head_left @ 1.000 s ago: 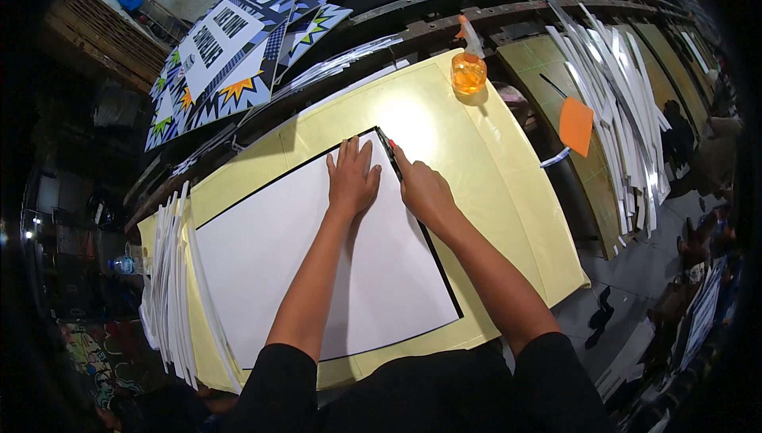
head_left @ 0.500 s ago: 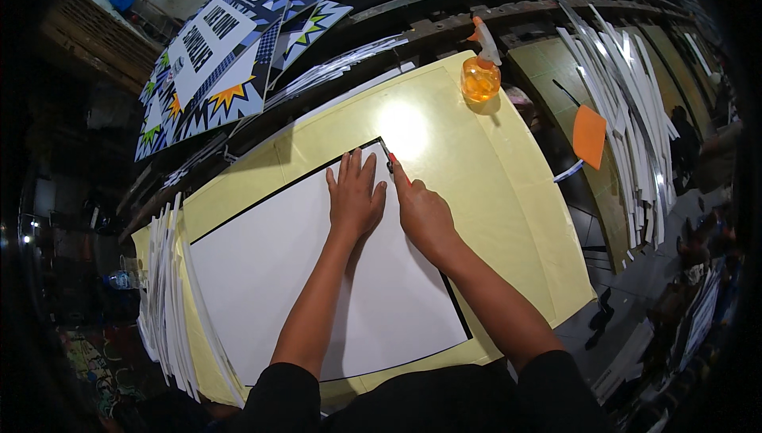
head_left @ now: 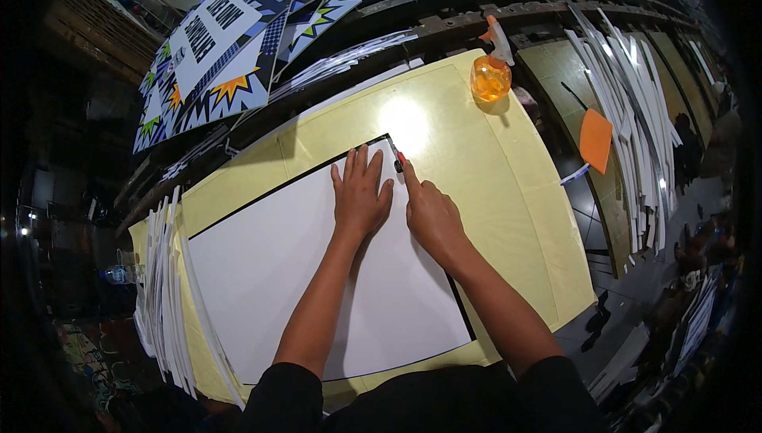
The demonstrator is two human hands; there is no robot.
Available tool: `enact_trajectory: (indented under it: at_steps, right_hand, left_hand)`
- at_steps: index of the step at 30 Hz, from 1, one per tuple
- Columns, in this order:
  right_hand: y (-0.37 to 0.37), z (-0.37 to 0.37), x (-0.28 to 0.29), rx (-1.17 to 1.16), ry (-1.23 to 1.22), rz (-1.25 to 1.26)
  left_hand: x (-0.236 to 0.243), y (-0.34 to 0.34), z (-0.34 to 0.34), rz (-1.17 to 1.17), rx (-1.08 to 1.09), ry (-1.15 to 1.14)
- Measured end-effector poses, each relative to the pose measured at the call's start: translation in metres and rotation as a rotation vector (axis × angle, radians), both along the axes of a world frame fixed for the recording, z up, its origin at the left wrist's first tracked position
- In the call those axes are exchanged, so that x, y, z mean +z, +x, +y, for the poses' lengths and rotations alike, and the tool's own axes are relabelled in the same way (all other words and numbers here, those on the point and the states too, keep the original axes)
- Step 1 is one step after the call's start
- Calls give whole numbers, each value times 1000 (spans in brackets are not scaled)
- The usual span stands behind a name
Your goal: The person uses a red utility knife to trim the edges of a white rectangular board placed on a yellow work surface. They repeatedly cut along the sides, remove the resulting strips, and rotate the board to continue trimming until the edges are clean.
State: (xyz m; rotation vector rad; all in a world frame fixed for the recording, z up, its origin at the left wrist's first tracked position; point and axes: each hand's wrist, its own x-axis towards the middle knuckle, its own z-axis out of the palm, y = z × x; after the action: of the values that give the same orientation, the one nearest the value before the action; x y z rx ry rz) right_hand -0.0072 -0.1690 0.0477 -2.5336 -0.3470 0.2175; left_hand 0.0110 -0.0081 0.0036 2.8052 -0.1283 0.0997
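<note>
The left hand (head_left: 362, 199) is lying flat with its fingers slightly spread, holding nothing and pressing on the large rectangular white sheet with a black border (head_left: 262, 282), its fingertips reaching nearly to the far edge. The right hand (head_left: 435, 215) is closing around a slim red-and-black cutting tool (head_left: 401, 163), its index finger stretching along the handle and the tip pointing at the sheet's far right corner. Compared with a second ago, the right hand and tool are sitting slightly nearer the person, while the left hand is keeping almost the same place and pose. The sheet is still lying on the glossy pale-yellow desk (head_left: 508, 203). The whole view is shifting a little, so the clear spray bottle with orange liquid (head_left: 490, 80) is appearing farther right, though it is still standing at the desk's far right corner.
</note>
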Motion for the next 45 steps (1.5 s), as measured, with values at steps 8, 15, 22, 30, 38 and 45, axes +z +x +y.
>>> enact_trajectory:
  at_steps: [8, 15, 22, 30, 38, 45]
  right_hand:
    - [7, -3, 8, 22, -9, 19]
    - [-7, -9, 10, 29, -15, 2]
    - [-47, -31, 13, 55, -46, 43]
    - [-132, -67, 20, 75, -97, 136]
    - [-250, -115, 31, 60, -104, 246]
    - [-348, -152, 45, -20, -131, 142]
  left_hand:
    - [-3, 1, 0, -16, 0, 29]
    - [-3, 1, 0, -23, -9, 23]
    - [-5, 2, 1, -40, -20, 42]
    - [-14, 2, 3, -98, -36, 91]
    - [-19, 3, 6, -147, -52, 93]
    - [-20, 4, 5, -207, -59, 96]
